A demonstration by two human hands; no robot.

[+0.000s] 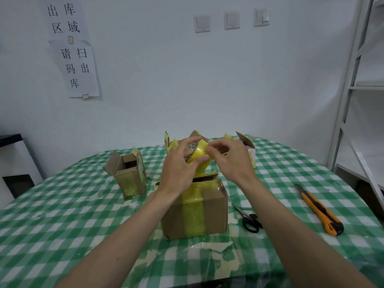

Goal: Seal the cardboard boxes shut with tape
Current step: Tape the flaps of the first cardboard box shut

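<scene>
Tape roll (197, 155), yellow, held directly above the front cardboard box (195, 213) on the counter (62, 215): left hand (178, 169) grips the roll, right hand (226, 159) pinches its rim, probably seeking the free end.

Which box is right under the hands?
The big cardboard box nearest the person, with a yellow tape stripe down its front. The other boxes sit farther back on the table.

In my hands (178, 163) (230, 161): tape roll (198, 155), above the near box (195, 208).
My right: scissors (249, 220), then knife (321, 210).
My left: open box (128, 173).
</scene>
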